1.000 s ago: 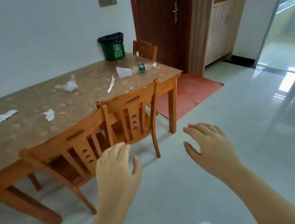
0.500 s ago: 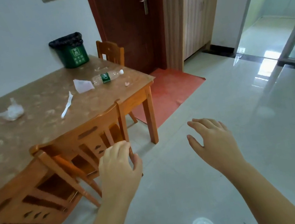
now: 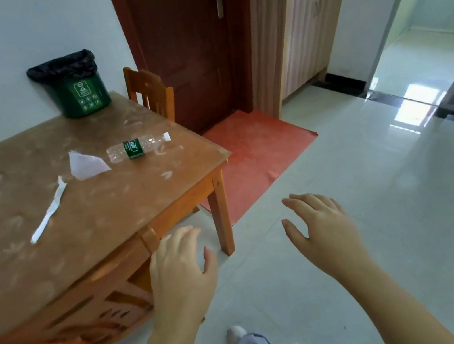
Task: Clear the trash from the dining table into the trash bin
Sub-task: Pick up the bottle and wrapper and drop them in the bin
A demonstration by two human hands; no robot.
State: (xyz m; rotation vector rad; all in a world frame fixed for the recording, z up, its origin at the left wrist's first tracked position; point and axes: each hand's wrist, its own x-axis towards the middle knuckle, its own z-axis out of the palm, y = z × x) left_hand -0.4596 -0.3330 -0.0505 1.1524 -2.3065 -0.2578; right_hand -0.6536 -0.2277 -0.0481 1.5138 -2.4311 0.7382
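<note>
We count one clear plastic bottle with a green label (image 3: pixel 138 148) and one green trash bin lined in black (image 3: pixel 74 86). We see two white paper scraps (image 3: pixel 85 165) and two bare hands (image 3: pixel 180 274).

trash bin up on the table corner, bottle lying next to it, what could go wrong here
The trash bin stands near the table's far corner, so a hard toss might tip it or nudge it off. The plastic bottle lies on its side near the table edge and could roll off when touched. Both the left hand and right hand are empty, and the chair beside the left hand could catch it.
</note>
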